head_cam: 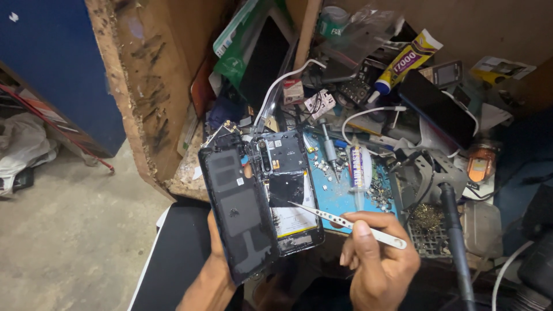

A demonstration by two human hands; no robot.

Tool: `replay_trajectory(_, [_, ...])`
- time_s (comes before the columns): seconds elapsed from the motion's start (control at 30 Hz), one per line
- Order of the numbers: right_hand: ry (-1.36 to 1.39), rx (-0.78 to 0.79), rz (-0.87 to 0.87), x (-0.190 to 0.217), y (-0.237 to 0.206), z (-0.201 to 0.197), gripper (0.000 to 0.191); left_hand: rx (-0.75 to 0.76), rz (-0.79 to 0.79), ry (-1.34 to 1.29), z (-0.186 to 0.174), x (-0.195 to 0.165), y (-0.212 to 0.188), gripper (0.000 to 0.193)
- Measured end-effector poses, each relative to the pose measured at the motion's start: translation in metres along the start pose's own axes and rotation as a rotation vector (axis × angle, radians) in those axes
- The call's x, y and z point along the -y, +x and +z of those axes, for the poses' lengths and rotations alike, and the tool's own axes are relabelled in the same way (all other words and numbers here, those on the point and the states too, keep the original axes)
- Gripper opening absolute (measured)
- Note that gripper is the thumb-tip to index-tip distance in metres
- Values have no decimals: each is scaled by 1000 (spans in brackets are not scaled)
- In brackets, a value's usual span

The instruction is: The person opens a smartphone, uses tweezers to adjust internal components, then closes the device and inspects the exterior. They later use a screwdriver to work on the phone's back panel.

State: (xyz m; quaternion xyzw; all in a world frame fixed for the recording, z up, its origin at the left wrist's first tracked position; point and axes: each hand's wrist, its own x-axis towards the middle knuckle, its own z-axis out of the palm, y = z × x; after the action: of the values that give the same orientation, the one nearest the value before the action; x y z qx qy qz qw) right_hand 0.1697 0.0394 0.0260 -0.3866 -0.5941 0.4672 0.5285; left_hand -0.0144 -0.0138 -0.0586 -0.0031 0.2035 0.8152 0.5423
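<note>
As tweezers (345,221) probe, opened phone (288,190) held

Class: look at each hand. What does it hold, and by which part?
Left hand holds the opened phone from beneath, at its lower end. Right hand pinches the tweezers near their rear end.

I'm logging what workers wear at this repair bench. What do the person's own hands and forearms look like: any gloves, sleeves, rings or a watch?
Both are bare. The left hand and its forearm show no glove, sleeve, watch or band. The right hand is also ungloved, with no ring visible on the fingers; nails are short and plain. Its wrist runs out of view at the bottom edge, so a sleeve higher up cannot be ruled out.
</note>
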Motion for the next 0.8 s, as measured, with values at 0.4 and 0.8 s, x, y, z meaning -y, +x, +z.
replay_trajectory(0.4, [-28, 3, -8, -2, 0, 3, 24, 39, -48, -45, 2, 1, 0, 44])
replay_trajectory(0.8, [-138, -75, -47, 5, -4, 4, 19, 62, -49, 29, 15, -3, -7, 52])
